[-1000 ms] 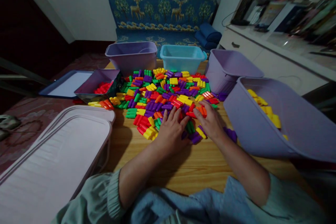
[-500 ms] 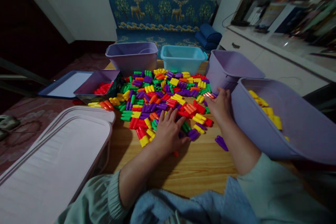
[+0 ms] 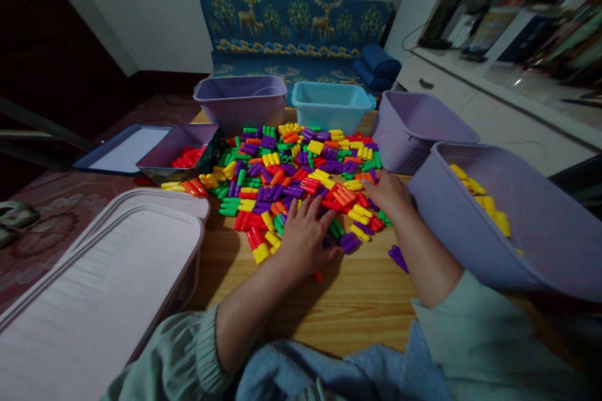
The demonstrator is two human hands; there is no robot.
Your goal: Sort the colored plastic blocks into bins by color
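Right now my left hand [image 3: 305,232] is lying flat, fingers spread wide, pressing on the near edge of the heap of small plastic peg blocks [image 3: 282,166] in red, yellow, green, purple and orange. My right hand [image 3: 390,195] is resting on the heap's right edge, just beside the tilted lilac plastic bin [image 3: 463,244]; whether its fingers are gripping a block I cannot tell. Yellow blocks [image 3: 489,208] are lying inside that bin. I am judging that picking goes best with the left palm steadying the pile, so loose pieces are not scattering over the wooden surface [image 3: 357,307]. A stray purple block [image 3: 397,257] is lying beside my right forearm.
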